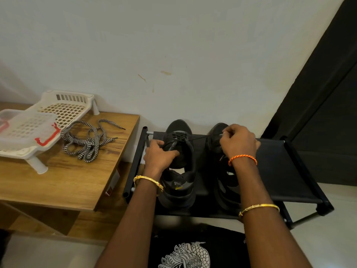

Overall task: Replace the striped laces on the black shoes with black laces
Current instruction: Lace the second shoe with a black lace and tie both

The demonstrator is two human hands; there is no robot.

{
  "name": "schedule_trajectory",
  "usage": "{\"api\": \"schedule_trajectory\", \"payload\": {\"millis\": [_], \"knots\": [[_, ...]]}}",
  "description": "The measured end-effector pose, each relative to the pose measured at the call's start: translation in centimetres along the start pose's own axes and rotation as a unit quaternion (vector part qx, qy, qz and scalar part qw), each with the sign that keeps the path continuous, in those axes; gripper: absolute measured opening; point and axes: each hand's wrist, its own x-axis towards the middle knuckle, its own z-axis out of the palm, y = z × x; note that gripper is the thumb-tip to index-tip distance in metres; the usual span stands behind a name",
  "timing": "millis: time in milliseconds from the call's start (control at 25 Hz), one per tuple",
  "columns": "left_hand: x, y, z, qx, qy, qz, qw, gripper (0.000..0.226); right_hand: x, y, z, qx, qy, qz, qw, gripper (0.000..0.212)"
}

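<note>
Two shoes: both black, side by side on black shoe rack (280,171), toes to the wall
wooden table (67,180): far left, holds white plastic basket (63,107) and clear lidded box (25,130) with red clips
striped laces (87,144): loose heap on table, right of basket, off the shoes
left hand (160,157): curled round left shoe (179,151), thumb in its opening
black lace (201,137): stretched taut from left shoe's eyelets toward right hand
right hand (238,142): fingers pinching lace end, over right shoe (218,144)
wrists: gold bangles, orange thread on right
</note>
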Motion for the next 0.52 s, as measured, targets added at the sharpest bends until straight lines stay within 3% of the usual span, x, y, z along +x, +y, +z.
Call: {"api": "schedule_trajectory", "payload": {"millis": [160, 240, 360, 440, 520], "knots": [[0.3, 0.2, -0.3, -0.043, -0.034, -0.048, 0.997, 0.052, -0.2, 0.6, 0.0, -0.049, 0.07, 0.055, 0.995, 0.016], [0.8, 0.0, -0.4, -0.049, 0.002, -0.026, 0.998, 0.033, 0.0, 0.1, 1.1, -0.051, -0.008, 0.001, 0.999, 0.025], [1.3, 0.0, -0.5, -0.036, 0.025, 0.028, 0.999, 0.005, -0.4, -1.4, 3.4, -0.042, -0.198, -0.105, 0.974, 0.026], [1.4, 0.1, -0.4, -0.043, 0.022, 0.042, 0.998, 0.005, -0.8, -2.3, 4.6, -0.042, -0.233, -0.126, 0.963, 0.022], [1.4, 0.2, -0.2, -0.038, 0.025, 0.059, 0.997, 0.007, -0.8, -2.7, 4.9, -0.045, -0.206, -0.122, 0.97, 0.02]]}}
